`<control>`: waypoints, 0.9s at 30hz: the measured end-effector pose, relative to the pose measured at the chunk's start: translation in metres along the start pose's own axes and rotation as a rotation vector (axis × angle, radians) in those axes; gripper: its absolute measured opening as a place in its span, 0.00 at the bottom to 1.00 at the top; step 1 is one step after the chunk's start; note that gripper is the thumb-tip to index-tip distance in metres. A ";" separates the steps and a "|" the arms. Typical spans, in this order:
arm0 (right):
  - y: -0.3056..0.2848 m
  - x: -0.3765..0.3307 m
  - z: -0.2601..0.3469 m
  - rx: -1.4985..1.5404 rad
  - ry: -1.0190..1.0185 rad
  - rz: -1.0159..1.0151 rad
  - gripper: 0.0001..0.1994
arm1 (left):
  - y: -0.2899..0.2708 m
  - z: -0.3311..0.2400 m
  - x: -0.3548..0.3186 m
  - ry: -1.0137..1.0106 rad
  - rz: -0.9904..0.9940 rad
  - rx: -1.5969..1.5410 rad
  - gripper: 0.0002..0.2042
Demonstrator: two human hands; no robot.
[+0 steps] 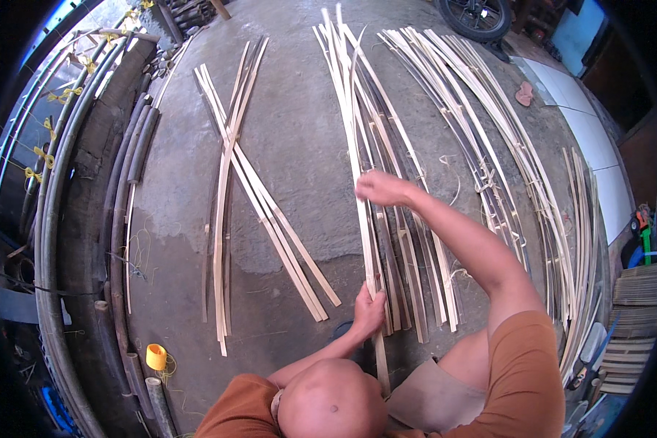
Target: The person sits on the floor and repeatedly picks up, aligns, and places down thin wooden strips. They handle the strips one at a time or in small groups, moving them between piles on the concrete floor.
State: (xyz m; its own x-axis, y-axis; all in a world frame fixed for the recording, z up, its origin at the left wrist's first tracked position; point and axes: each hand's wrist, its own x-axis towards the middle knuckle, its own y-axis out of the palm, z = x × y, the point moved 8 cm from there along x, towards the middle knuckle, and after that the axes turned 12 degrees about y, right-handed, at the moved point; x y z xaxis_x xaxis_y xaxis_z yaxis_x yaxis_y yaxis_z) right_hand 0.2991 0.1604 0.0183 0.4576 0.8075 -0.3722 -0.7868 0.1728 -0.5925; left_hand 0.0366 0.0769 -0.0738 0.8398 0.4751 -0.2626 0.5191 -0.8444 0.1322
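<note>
Several long, pale bamboo strips (pixel 352 135) run lengthwise in front of me, their far ends fanned apart. My left hand (pixel 369 309) is closed around them near their lower end, where a strip carries on below my fist. Farther up, my right hand (pixel 381 187) reaches across from the right with its fingers curled at the edge of the same strips. Some of its fingertips are slightly blurred. Just right of the held strips lies a row of darker and pale bamboo strips (pixel 409 252) on the concrete floor.
Two crossed groups of bamboo strips (pixel 230 142) lie to the left. Tied bundles of strips (pixel 482 146) spread along the right. Bamboo poles (pixel 73 139) line the left side, near a yellow twine roll (pixel 156 357). A wheel (pixel 478 16) stands at the far right.
</note>
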 end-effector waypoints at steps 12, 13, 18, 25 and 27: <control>-0.009 -0.025 0.009 -0.444 0.136 0.221 0.15 | 0.010 0.006 -0.001 -0.047 0.007 -0.099 0.19; -0.025 -0.027 0.018 -0.555 0.175 0.027 0.15 | 0.007 0.007 0.001 -0.036 -0.001 -0.094 0.19; -0.024 -0.049 0.063 -0.637 -0.209 -0.748 0.13 | 0.012 0.003 -0.004 -0.076 0.024 -0.045 0.20; 0.035 -0.030 0.041 -0.995 -0.069 -0.575 0.12 | 0.015 0.000 -0.007 -0.097 0.040 -0.058 0.21; 0.034 -0.031 0.037 -0.883 -0.004 -0.493 0.10 | 0.014 0.006 -0.004 -0.113 0.042 -0.035 0.21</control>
State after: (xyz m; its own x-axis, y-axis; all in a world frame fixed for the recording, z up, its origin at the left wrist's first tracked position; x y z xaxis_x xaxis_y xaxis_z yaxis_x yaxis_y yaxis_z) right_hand 0.2431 0.1618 0.0364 0.6461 0.7611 0.0582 0.0781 0.0099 -0.9969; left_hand 0.0395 0.0616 -0.0767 0.8388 0.4065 -0.3623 0.4905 -0.8529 0.1787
